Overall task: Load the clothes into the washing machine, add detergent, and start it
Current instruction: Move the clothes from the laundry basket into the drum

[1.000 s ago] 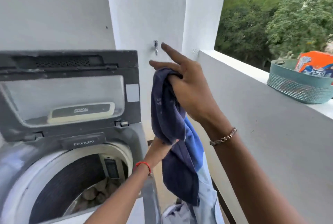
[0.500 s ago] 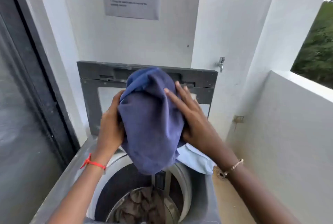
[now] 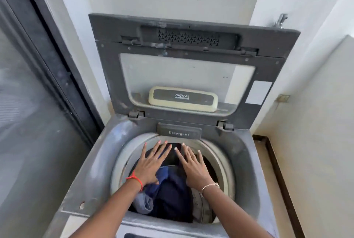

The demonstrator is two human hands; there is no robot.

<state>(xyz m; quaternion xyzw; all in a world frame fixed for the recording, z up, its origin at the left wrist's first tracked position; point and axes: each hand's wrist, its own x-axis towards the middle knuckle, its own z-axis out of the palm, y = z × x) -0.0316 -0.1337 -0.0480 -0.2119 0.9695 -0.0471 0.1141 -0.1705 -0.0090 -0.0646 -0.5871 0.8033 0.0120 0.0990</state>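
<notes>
A grey top-loading washing machine (image 3: pixel 90 163) stands in front of me with its lid (image 3: pixel 191 69) propped upright against the wall. A dark blue and lighter blue garment (image 3: pixel 168 193) lies inside the drum. My left hand (image 3: pixel 151 163) and my right hand (image 3: pixel 193 165) hover flat over the drum opening, fingers spread, holding nothing. The left hand's thumb touches the cloth. A dark flap marked "Detergent" (image 3: pixel 179 133) sits at the back rim of the drum, just beyond my fingertips.
A dark-framed glass door (image 3: pixel 38 113) runs along the left of the machine. A white balcony wall (image 3: pixel 316 122) closes in the right side, with a strip of tan floor (image 3: pixel 268 180) between. A metal tap (image 3: pixel 280 19) sticks out behind the lid's right corner.
The blue garment, held up in both hands above the drum half a second ago, now lies in the drum. Both hands have let go and spread flat over the opening.
</notes>
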